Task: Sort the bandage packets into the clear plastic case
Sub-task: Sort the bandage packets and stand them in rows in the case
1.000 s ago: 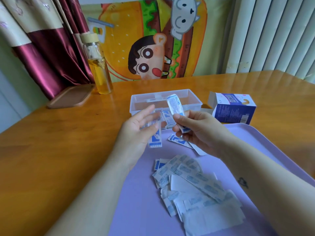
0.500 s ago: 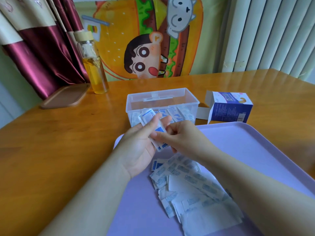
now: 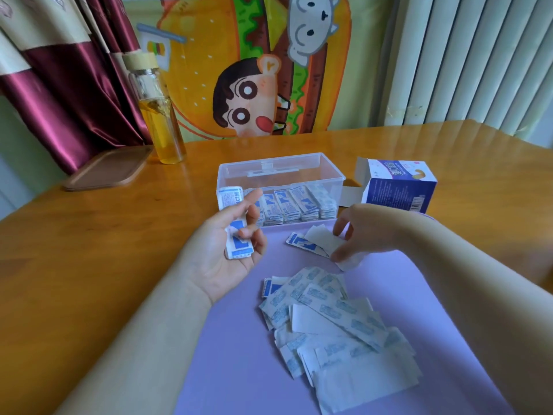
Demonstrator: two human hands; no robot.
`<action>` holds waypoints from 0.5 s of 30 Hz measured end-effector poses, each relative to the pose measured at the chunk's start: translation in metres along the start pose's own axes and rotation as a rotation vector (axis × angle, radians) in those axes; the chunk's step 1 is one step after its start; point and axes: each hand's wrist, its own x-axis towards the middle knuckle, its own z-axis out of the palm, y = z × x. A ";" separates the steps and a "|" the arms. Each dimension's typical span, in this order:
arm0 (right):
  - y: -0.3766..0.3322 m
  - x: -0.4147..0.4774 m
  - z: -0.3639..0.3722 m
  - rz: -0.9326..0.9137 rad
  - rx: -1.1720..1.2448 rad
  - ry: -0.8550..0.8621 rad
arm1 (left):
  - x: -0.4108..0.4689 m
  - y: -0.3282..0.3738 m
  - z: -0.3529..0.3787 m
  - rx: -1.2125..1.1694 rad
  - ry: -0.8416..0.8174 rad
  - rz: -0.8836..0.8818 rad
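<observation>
Small stack of bandage packets (image 3: 236,236) in my left hand (image 3: 218,259), palm up, thumb and fingers curled over it, just in front of clear plastic case (image 3: 281,163). My right hand (image 3: 369,232) palm down, fingertips pinching white packet (image 3: 321,239) on purple tray (image 3: 239,339), touching blue-printed packet (image 3: 299,243). Row of packets (image 3: 299,205) upright inside case. Loose pile (image 3: 329,319) nearer me on tray. Bandage box (image 3: 398,190) right of case on tabletop (image 3: 89,250); glass bottle (image 3: 161,121) far left.

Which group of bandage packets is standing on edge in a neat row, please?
The packets in the clear plastic case: they stand side by side on edge, whereas the pile on the purple tray lies flat and jumbled.
</observation>
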 end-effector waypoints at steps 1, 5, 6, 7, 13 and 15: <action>0.001 0.001 0.001 -0.001 0.016 -0.012 | 0.000 -0.001 0.000 0.009 0.002 -0.012; 0.011 0.009 0.010 -0.019 0.168 0.010 | 0.002 -0.002 -0.002 0.037 0.009 -0.042; 0.015 0.010 0.011 -0.019 0.240 0.031 | 0.002 -0.003 -0.002 0.043 0.009 -0.044; 0.020 0.010 0.010 -0.014 0.325 0.048 | 0.003 -0.003 -0.002 0.048 0.010 -0.047; 0.021 0.009 0.008 -0.199 0.940 -0.069 | 0.005 -0.011 -0.003 0.187 0.015 -0.097; 0.011 0.006 0.008 -0.283 1.126 -0.112 | 0.002 -0.014 -0.001 0.271 -0.003 -0.089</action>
